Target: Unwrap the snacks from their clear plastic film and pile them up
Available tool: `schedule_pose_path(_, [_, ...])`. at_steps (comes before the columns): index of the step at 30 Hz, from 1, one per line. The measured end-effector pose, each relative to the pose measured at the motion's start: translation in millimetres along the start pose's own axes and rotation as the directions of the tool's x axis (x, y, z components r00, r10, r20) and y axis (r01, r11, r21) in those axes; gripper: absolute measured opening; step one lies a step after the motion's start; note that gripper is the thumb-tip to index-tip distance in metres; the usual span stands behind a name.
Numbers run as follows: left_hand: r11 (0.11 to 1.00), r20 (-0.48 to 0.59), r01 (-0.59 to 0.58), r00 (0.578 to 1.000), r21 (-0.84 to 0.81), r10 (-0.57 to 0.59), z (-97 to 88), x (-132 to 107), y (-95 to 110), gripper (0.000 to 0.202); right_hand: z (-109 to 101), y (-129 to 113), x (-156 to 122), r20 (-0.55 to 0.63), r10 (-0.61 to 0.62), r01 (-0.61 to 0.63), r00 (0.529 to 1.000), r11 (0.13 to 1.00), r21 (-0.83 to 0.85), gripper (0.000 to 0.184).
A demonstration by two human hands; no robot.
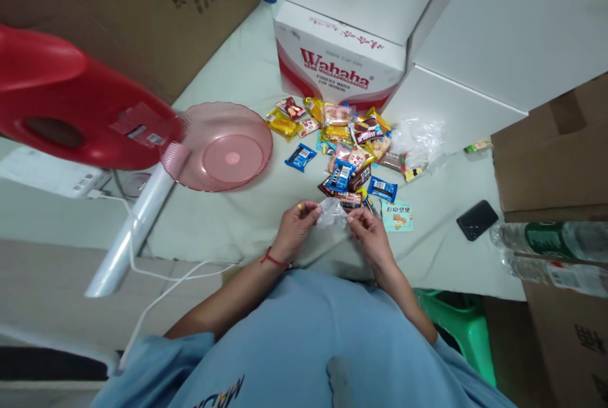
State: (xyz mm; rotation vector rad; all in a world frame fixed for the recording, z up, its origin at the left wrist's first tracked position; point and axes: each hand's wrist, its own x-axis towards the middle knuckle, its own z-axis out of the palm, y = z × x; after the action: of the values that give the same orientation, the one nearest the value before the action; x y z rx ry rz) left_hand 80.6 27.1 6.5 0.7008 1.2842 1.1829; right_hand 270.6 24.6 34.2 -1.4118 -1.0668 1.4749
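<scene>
Head view: our left hand [298, 225] and right hand [372, 235] each pinch one side of the clear plastic [332, 214], at six o'clock of the snacks [340, 176]. We judge light, even fingertip tension best, lest it tear; the bowl [232, 158] sits at our ten o'clock.

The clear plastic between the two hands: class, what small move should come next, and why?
Probably ease the hands gently apart to spread the clear plastic: the left hand and right hand pinch opposite sides, it looks bunched, and wrapped snacks lie just beyond.
</scene>
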Motion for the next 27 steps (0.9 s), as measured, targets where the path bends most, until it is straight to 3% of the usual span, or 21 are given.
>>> schedule_pose_path(3, [0.998,-0.044,0.036,0.998,-0.044,-0.037,-4.5,3.8,-3.0,0.048,-20.8,6.2,1.3,-0.026,0.036,-0.035,0.999,0.998,0.047,0.034])
schedule_pose_path(6, [0.995,-0.021,0.073,0.997,-0.07,-0.074,-4.5,1.8,-3.1,0.049,-41.1,9.7,1.6,-0.045,0.04,-0.038,0.998,0.999,0.03,0.032])
schedule_pose_path(9, [0.988,0.003,0.102,0.995,-0.116,-0.103,-0.9,-1.8,-1.3,0.049,-52.9,4.5,0.3,-0.107,-0.167,0.142,0.98,0.967,-0.21,0.025])
schedule_pose_path(10, [0.985,0.007,0.113,0.994,-0.13,-0.113,0.4,-2.8,-0.4,0.05,-54.0,1.3,-0.3,-0.075,-0.28,0.242,0.957,0.913,-0.328,0.026])
schedule_pose_path(12, [0.979,0.024,0.143,0.99,-0.146,-0.141,1.7,-3.8,1.5,0.051,-51.9,-4.9,-0.4,0.11,-0.458,0.446,0.882,0.736,-0.509,0.036])
schedule_pose_path(14, [0.972,0.068,0.182,0.982,-0.148,-0.174,0.7,-3.1,3.0,0.052,-45.7,-8.2,2.1,0.332,-0.497,0.593,0.802,0.59,-0.548,0.034])
schedule_pose_path(16, [0.967,0.106,0.206,0.976,-0.151,-0.191,-3.1,-1.0,3.6,0.053,-38.7,-7.8,7.5,0.442,-0.476,0.65,0.76,0.559,-0.515,0.022])
schedule_pose_path(18, [0.968,0.096,0.2,0.978,-0.15,-0.187,-8.8,0.8,3.1,0.055,-33.6,-5.7,13.2,0.415,-0.461,0.619,0.785,0.618,-0.485,0.02])
schedule_pose_path(23, [0.968,0.061,0.185,0.982,-0.172,-0.177,-15.3,-5.9,1.0,0.067,-24.8,-4.3,15.9,0.129,-0.355,0.377,0.926,0.841,-0.389,0.017])
schedule_pose_path(27, [0.98,0.1,0.152,0.985,-0.127,-0.14,-8.5,-8.1,-1.8,0.075,-13.0,-4.7,12.6,0.073,-0.174,0.182,0.982,0.977,-0.114,0.024])
